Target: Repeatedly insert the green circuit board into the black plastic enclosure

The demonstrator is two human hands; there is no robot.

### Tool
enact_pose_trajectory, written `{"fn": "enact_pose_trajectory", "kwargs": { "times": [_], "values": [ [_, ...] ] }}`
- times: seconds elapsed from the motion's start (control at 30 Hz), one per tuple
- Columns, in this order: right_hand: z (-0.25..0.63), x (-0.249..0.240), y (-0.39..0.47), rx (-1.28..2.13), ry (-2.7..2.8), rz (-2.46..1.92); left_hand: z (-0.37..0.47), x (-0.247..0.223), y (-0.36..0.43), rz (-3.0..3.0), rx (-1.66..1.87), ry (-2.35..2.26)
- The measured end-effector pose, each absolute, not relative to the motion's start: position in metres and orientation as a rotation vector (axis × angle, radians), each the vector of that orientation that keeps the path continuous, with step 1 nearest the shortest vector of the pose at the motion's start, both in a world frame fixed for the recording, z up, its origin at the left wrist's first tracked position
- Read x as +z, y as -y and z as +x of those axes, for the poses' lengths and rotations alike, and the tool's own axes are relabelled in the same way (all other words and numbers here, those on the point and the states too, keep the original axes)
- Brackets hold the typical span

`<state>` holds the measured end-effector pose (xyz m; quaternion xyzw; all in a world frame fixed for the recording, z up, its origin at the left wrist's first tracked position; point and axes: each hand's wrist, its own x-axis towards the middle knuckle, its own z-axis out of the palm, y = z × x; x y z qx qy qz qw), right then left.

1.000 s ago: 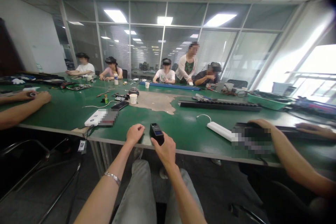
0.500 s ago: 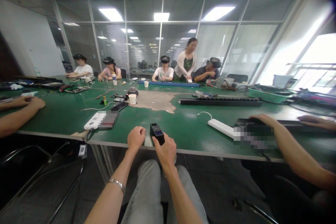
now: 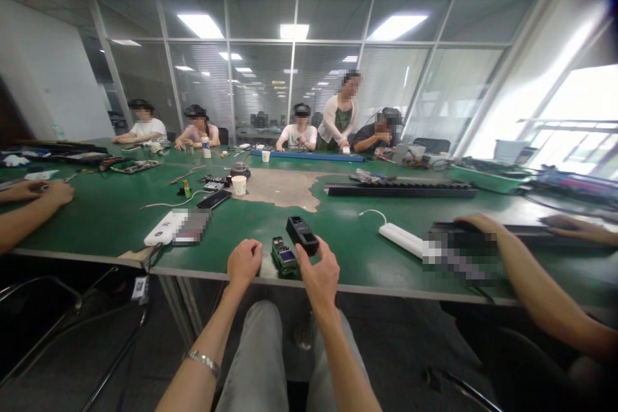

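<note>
My right hand [image 3: 320,270] grips a black plastic cover [image 3: 302,235] with cut-outs, thumb on one side and fingers on the other. The cover is tilted and held just right of a green circuit board [image 3: 282,259] with a small display. That board lies bare near the table's front edge. To its left, my left hand [image 3: 244,262] rests at the edge with its fingers curled closed. Whatever those fingers hold, if anything, is hidden.
On the green table [image 3: 347,232] are a white power bank [image 3: 161,228], a phone [image 3: 214,199], a paper cup [image 3: 239,185], a white power strip [image 3: 403,238] and a long black rail [image 3: 400,190]. Co-workers' arms reach in at left and right; several people are across the table.
My right hand has lifted the black cover off and moved it to the right, exposing the circuit board. My left hand stays closed beside it. The view has shifted slightly.
</note>
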<state>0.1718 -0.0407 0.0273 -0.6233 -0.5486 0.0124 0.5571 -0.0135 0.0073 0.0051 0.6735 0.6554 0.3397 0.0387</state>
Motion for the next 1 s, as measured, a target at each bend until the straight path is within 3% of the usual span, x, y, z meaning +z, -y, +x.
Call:
{"fn": "enact_pose_trajectory", "kwargs": {
  "times": [0.43, 0.73, 1.0],
  "values": [
    [0.212, -0.022, 0.042, -0.140, 1.452, -1.590, -0.012, 0.011, -0.008, 2.055, 1.059, -1.890],
    [0.216, -0.026, 0.052, -0.064, 1.440, -1.569, -0.016, 0.024, 0.008, 2.214, 0.914, -1.539],
    [0.221, -0.018, 0.043, -0.057, 1.450, -1.616, -0.001, 0.022, 0.010, 2.316, 0.830, -1.722]
  ]
}}
